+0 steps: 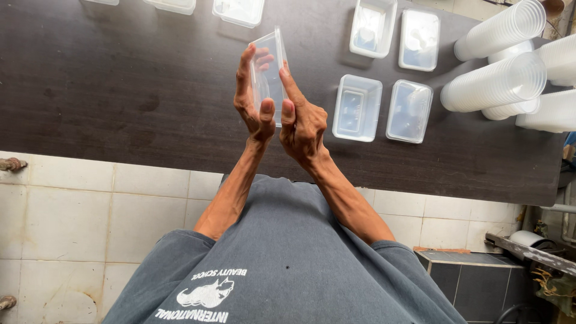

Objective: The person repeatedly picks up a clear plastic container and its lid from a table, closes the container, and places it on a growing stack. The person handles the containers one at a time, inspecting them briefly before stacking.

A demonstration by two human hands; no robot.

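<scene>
Left hand: the person's left hand [252, 99] is pressing flat against one broad side of a clear rectangular plastic container [270, 69], fingers stretched up along it and thumb folded over its lower end.
Right hand: the right hand [303, 123] is pressing the opposite side, index finger extended along the long edge, thumb beside the left thumb.
Container: it is being held on edge in the air, above the middle of the dark table [120, 90], touching nothing but the two palms.
Hold: both hands are squeezing toward each other, so the thin walls are probably flexing; even pressure from both palms seems wise, since a hard pinch at one corner could crack or buckle them.
Alignment: whether a lid is seated on it cannot be told; running the fingertips along each edge would be the likely way of checking.
Nearby: four more containers [357, 108] are sitting in two pairs toward the table's right side, with stacks of clear cups [498, 81] lying at the right edge.
Far edge: further tubs [239, 11] are lining the far edge.
</scene>
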